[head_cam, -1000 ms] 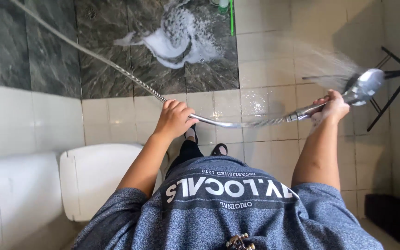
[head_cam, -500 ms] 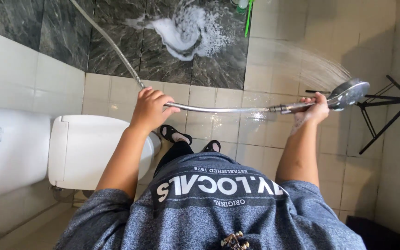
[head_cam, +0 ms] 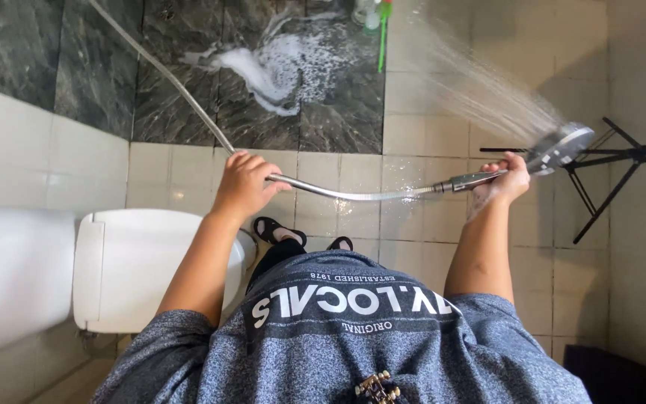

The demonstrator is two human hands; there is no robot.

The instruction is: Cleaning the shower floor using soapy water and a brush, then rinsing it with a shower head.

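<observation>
Nearest, both forearms are raised ahead of the grey shirt. The left hand (head_cam: 242, 183) is clenched round the metal hose (head_cam: 353, 194), knuckles up, above the closed white toilet lid (head_cam: 151, 262). The right hand (head_cam: 506, 178) is wrapped round the handle of the shower head (head_cam: 558, 148), held out to the right. Its long axis is kept nearly level, rising slightly rightward, and its face is turned up and away, so water is thrown toward the tiled wall. Farther off, foam (head_cam: 278, 67) is spread on the dark floor, and a black tripod (head_cam: 607, 168) is seen at right.
</observation>
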